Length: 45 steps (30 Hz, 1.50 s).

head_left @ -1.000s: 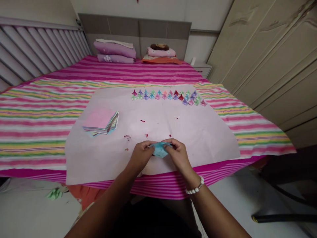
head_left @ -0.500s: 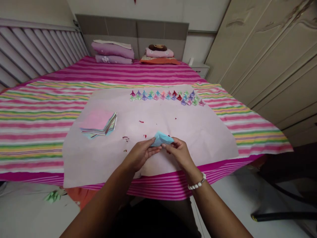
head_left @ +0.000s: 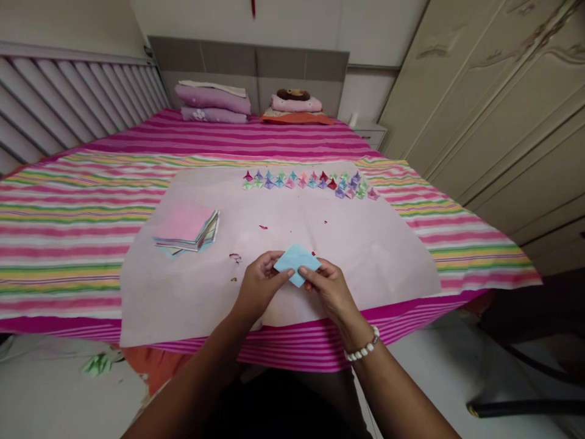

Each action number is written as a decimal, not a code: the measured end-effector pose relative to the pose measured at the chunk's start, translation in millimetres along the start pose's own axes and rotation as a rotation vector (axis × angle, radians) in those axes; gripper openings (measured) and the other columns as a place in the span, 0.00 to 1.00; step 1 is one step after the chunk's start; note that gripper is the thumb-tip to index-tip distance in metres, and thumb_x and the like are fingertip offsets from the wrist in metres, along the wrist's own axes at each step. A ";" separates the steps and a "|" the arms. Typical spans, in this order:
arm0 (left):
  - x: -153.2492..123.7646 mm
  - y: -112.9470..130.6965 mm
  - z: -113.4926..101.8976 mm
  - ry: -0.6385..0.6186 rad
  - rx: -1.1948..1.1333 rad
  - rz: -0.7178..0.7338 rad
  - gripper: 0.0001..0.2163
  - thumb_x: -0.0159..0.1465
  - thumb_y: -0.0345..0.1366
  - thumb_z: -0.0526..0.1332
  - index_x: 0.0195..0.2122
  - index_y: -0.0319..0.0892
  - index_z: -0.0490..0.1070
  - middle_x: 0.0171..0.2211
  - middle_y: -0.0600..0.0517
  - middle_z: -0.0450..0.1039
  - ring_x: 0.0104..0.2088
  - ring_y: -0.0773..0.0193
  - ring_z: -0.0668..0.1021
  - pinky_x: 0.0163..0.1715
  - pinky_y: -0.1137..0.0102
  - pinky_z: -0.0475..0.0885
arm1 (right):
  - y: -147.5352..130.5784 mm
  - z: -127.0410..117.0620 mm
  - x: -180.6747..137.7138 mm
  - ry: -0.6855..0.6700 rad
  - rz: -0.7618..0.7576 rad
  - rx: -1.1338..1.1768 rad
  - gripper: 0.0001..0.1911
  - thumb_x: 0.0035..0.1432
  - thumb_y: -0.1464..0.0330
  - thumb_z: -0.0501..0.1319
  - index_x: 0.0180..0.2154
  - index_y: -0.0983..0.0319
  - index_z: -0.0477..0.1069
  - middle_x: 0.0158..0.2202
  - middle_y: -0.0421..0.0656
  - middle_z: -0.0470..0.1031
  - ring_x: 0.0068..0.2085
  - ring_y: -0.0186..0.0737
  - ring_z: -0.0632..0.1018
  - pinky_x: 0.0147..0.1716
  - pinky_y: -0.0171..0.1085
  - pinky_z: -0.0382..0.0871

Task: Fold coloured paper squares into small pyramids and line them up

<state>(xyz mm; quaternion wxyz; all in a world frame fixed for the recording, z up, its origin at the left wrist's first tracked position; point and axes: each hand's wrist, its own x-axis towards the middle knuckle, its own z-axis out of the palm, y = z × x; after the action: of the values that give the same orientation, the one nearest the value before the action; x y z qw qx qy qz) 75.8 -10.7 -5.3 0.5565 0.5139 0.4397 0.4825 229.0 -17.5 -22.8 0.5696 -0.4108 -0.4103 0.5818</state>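
Observation:
A light blue piece of folded paper point(head_left: 296, 258) is held up between both hands, its face turned to me in a diamond shape. My left hand point(head_left: 261, 281) pinches its left corner, thumb in front and fingers behind. On the right side, my right hand point(head_left: 328, 285) grips it the same way, its thumb near the lower middle; a white bead bracelet circles that wrist. Below the hands lies a large pale sheet point(head_left: 192, 305). Several small folded paper pieces point(head_left: 301, 181) in many colours stand in rows at its far side.
A stack of coloured paper squares point(head_left: 185, 224) lies on the sheet's left part. Small red scraps point(head_left: 263, 227) are scattered mid-sheet. The sheet rests on a bed with a striped cover point(head_left: 59, 244). Folded bedding point(head_left: 212, 100) sits by the headboard; wardrobe doors point(head_left: 484, 103) stand at right.
The blue paper has gone from a flatter, triangle-like shape to a diamond facing me. The left thumb has moved onto its front. The view has shifted slightly.

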 end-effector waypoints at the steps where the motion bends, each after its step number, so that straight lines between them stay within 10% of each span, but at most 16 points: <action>1: -1.5 0.4 0.5 0.027 0.024 0.048 0.23 0.52 0.36 0.69 0.49 0.40 0.67 0.35 0.50 0.76 0.35 0.64 0.78 0.37 0.68 0.71 | -0.6 -0.5 -0.3 0.003 -0.010 0.004 0.11 0.45 0.64 0.71 0.23 0.62 0.71 0.18 0.33 0.66 0.20 0.29 0.65 0.21 0.31 0.57; 7: -7.5 3.8 -2.7 -0.009 0.175 0.330 0.17 0.56 0.33 0.66 0.46 0.45 0.66 0.55 0.46 0.65 0.49 0.60 0.74 0.47 0.65 0.69 | -1.0 -2.8 -2.1 -0.028 -0.024 -0.020 0.09 0.46 0.65 0.71 0.25 0.61 0.74 0.18 0.35 0.71 0.21 0.30 0.68 0.23 0.32 0.61; 21: -10.5 13.8 -8.7 -0.029 0.343 0.512 0.13 0.58 0.28 0.64 0.43 0.45 0.67 0.56 0.44 0.60 0.55 0.56 0.69 0.50 0.62 0.67 | -3.2 -1.2 -5.4 -0.031 -0.022 -0.059 0.09 0.43 0.65 0.72 0.26 0.61 0.76 0.19 0.37 0.73 0.22 0.32 0.70 0.24 0.33 0.64; 45: -9.6 15.5 -15.4 -0.037 0.369 0.544 0.10 0.58 0.30 0.65 0.40 0.45 0.69 0.58 0.44 0.58 0.53 0.56 0.71 0.54 0.53 0.67 | -0.3 -3.4 3.7 -0.039 -0.139 -0.119 0.04 0.45 0.70 0.70 0.28 0.58 0.78 0.26 0.38 0.76 0.29 0.35 0.73 0.33 0.36 0.67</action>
<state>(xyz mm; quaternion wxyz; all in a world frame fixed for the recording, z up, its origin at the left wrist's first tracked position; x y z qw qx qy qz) 57.9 -17.8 8.8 0.3125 0.7136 0.3560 0.5162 232.2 -13.8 -23.7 0.5751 -0.4031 -0.4826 0.5234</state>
